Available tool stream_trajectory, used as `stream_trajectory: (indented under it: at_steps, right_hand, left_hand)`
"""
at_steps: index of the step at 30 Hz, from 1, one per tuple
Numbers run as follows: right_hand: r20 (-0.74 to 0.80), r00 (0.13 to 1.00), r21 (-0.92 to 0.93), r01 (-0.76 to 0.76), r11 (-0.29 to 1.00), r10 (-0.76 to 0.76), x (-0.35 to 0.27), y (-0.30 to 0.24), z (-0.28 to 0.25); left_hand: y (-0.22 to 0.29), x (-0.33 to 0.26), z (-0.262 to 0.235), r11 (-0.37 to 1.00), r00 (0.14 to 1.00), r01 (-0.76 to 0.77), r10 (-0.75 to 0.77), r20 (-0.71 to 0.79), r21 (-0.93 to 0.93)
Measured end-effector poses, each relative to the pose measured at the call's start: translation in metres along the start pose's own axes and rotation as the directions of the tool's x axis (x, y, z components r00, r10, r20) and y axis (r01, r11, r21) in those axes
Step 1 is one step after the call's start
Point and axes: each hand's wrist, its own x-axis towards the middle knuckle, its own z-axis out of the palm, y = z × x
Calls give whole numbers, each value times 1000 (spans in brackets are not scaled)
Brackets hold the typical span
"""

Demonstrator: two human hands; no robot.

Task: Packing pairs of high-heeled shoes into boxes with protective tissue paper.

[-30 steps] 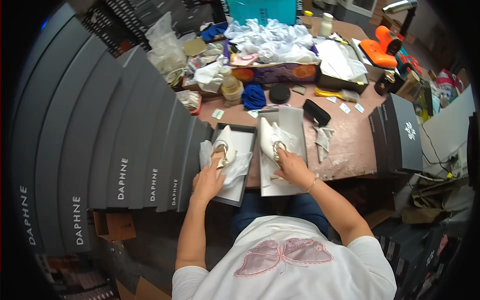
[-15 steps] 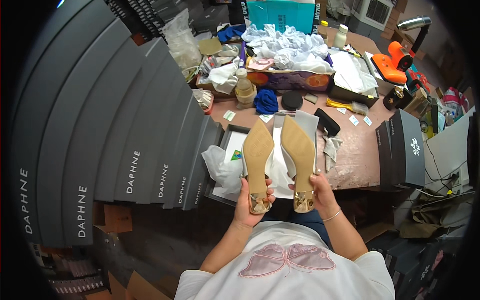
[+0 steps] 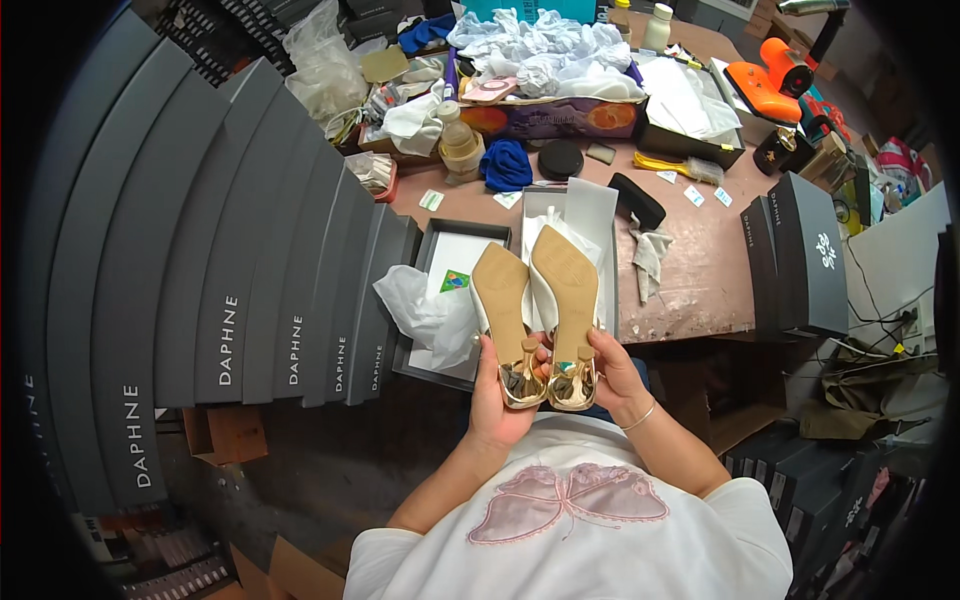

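Note:
A pair of white pointed-toe shoes with tan soles and shiny gold heels is held up side by side, soles toward me and toes away. My left hand [image 3: 500,395] is closed around the heel end of the left shoe [image 3: 502,292]. The right shoe [image 3: 566,290] is gripped near its heel by my right hand [image 3: 612,372]. Behind the shoes lies an open grey shoebox [image 3: 610,240] with white tissue in it. A shallow box part [image 3: 432,238] with white paper [image 3: 435,310] and a small green card [image 3: 455,281] lies left of it.
Dark grey shoeboxes [image 3: 200,250] are stacked high at my left. More boxes [image 3: 800,260] stand at the table's right edge. Across the back are a carton of crumpled paper [image 3: 550,118], a bottle [image 3: 460,145], a blue cloth [image 3: 506,166], a yellow brush [image 3: 680,166] and a black case [image 3: 637,201].
Both shoes have come closer together and tilted, so the gold heels now show standing up from the soles. The view has shifted, with the table scene sitting higher and further left.

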Motion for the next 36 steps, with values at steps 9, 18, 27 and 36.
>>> stream_trajectory:
  at_steps: [9,18,27,36]
  right_hand:
    - [177,982,-69,73,995,-60,-8,-13,25]
    - [262,965,-111,47,993,-16,-13,-18,24]
    - [222,974,-176,2,984,38,-12,-19,13]
    - [69,996,-364,75,928,-53,-7,-33,11]
  left_hand:
    - [4,-2,1,994,999,4,-9,43,106]
    - [3,4,-13,998,979,-7,-5,202,60]
    - [9,9,-25,994,954,-44,13,300,96]
    - [32,5,-13,951,994,-64,33,108,303]
